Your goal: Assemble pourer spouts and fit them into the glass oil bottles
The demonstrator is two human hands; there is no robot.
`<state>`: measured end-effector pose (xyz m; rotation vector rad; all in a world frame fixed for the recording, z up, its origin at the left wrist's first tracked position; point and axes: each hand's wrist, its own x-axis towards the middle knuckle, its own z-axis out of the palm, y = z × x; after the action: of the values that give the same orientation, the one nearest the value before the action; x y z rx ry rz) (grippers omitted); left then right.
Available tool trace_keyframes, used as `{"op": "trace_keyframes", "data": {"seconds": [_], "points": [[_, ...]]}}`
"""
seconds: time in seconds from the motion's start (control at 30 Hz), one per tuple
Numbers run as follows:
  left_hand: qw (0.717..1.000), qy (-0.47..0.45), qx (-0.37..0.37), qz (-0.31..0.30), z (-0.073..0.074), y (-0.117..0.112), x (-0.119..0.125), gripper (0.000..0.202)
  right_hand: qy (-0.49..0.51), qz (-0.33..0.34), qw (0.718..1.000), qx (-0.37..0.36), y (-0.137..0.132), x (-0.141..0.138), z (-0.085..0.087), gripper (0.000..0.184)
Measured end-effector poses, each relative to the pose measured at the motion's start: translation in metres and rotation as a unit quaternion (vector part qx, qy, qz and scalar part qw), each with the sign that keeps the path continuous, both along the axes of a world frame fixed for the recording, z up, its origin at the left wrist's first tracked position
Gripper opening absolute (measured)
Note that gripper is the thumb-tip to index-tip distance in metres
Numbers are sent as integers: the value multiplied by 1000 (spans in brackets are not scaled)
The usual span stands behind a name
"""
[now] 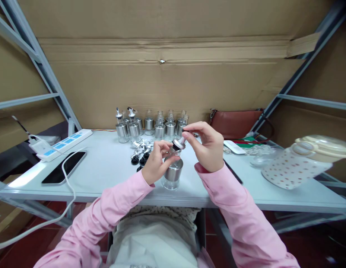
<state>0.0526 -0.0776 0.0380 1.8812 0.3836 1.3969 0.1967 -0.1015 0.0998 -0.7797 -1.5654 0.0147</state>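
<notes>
My left hand is wrapped round a small glass bottle with a steel band, held upright just above the white table. My right hand pinches a spout cap with a metal collar at the bottle's neck. Just behind lie several loose white spouts and black stoppers. Further back stands a row of several similar bottles, two with spouts fitted.
A black phone and a white power strip with cables lie at the left. A brown bag, a white remote and a spotted lidded jug are at the right. Cardboard lines the wall behind.
</notes>
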Motion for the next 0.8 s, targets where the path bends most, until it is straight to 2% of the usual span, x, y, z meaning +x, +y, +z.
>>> {"op": "trace_keyframes", "data": {"seconds": [0.17, 0.27, 0.43, 0.57, 0.67, 0.8], "points": [[1000, 14, -11, 12, 2, -1, 0, 39, -67, 15, 997, -21, 1, 0, 4, 8], [999, 29, 10, 21, 7, -2, -3, 44, -85, 27, 996, -26, 1, -2, 9, 10], [997, 74, 25, -9, 28, 2, -8, 31, -99, 50, 993, -38, 1, -5, 17, 22], [991, 126, 29, -33, 41, 10, -6, 37, -88, 61, 992, -59, 0, -3, 21, 31], [989, 133, -6, -58, 39, 12, -3, 41, -110, 65, 989, -71, 5, -2, 31, 39], [989, 83, -75, -100, 29, 10, 1, 44, -149, 106, 977, -108, 22, -13, 53, 50]]}}
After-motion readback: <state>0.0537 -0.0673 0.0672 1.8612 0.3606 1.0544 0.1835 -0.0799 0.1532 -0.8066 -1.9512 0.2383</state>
